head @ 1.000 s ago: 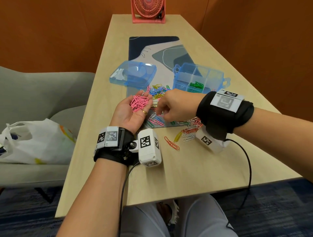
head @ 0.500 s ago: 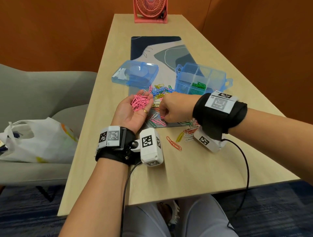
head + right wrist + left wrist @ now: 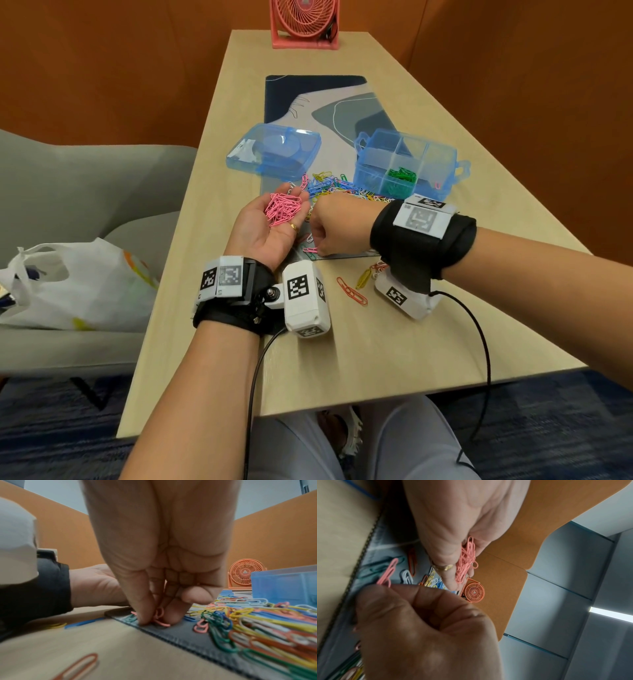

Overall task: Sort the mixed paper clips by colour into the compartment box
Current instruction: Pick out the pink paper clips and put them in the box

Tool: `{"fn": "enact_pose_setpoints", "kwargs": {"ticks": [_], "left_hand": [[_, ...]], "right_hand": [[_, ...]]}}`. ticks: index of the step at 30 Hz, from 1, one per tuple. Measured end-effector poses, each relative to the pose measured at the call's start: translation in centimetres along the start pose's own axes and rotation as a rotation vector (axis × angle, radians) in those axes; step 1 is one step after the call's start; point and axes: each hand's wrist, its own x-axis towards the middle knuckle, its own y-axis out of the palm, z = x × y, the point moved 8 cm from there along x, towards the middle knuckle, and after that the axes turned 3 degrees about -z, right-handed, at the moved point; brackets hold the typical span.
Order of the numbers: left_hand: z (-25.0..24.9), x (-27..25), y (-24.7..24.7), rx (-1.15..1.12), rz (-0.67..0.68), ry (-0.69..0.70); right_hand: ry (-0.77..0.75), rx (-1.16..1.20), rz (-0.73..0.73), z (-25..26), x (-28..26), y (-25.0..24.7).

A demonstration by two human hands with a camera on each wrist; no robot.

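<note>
**Gathering pink clips**

Carrying pink clips (image 3: 282, 212) on upturned left hand (image 3: 263, 236), fingers relaxed. Pinching a pink clip (image 3: 160, 615) on mat (image 3: 180, 632) with right hand (image 3: 337, 228) fingers (image 3: 142, 608), beside pile (image 3: 342, 190). Farther right, box (image 3: 445, 161) with green clips (image 3: 399, 178). Next, likely: lifting it clear of neighbours.

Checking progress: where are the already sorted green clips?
Head view: the green clips lie in the near-middle cell of the compartment box, right of the mixed pile.

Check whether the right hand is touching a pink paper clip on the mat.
Touching. The right wrist view shows the right hand pinching a pink paper clip down on the mat.
</note>
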Motion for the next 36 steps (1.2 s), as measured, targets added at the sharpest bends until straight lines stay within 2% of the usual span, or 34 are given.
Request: {"fn": "enact_pose_setpoints", "kwargs": {"ticks": [4, 13, 19, 24, 29, 32, 36], "left_hand": [[0.0, 0.0, -0.1, 0.015, -0.019, -0.001], [-0.3, -0.3, -0.2, 0.027, -0.021, 0.009], [0.5, -0.6, 0.4, -0.011, 0.016, -0.036], [1.3, -0.9, 1.1, -0.057, 0.093, -0.088], [1.4, -1.0, 1.2, -0.057, 0.083, -0.095], [1.5, -1.2, 1.0, -0.049, 0.038, -0.101], [1.2, -1.0, 0.7, -0.018, 0.019, -0.1]], "right_hand": [[-0.034, 0.007, -0.019, 0.4, -0.4, -0.3], [0.045, 0.045, 0.009, -1.6, 0.5, 0.3], [0.041, 0.255, -0.185, -2.0, 0.6, -4.4], [-0.075, 0.176, -0.227, 0.6, 1.4, -5.4], [-0.068, 0.238, -0.257, 0.1, 1.2, -5.9], [-0.016, 0.225, -0.234, -1.7, 0.5, -5.8], [0.086, 0.083, -0.09, -4.5, -0.2, -3.6]]}}
